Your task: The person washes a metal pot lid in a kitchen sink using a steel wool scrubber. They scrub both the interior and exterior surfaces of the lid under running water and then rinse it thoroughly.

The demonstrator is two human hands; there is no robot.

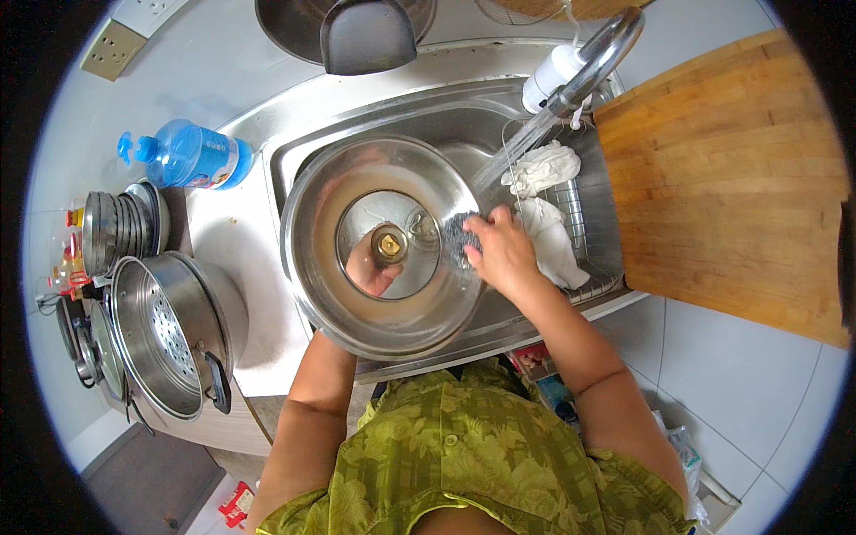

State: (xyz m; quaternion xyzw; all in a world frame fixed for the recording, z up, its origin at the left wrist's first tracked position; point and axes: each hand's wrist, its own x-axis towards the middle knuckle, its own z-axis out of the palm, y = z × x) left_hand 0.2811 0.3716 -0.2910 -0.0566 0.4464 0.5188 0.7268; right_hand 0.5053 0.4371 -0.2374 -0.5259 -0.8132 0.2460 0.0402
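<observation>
A round stainless steel lid with a glass centre (328,307) is held over the sink, its underside facing up. Through the glass I see my left hand (366,269) beneath it, gripping the knob (390,245), which has a brass-coloured nut in its middle. My right hand (503,257) presses a grey steel wool scrubber (461,241) against the lid's right side. Water (515,150) runs from the curved chrome faucet (605,57) just beyond the lid's right rim.
White cloths (552,231) lie in a wire basket (572,200) in the sink (441,117). A wooden cutting board (722,180) stands at right. On the left are a blue detergent bottle (200,157), a steamer pot (167,334) and stacked metal bowls (117,231). A dark pan (287,30) sits behind.
</observation>
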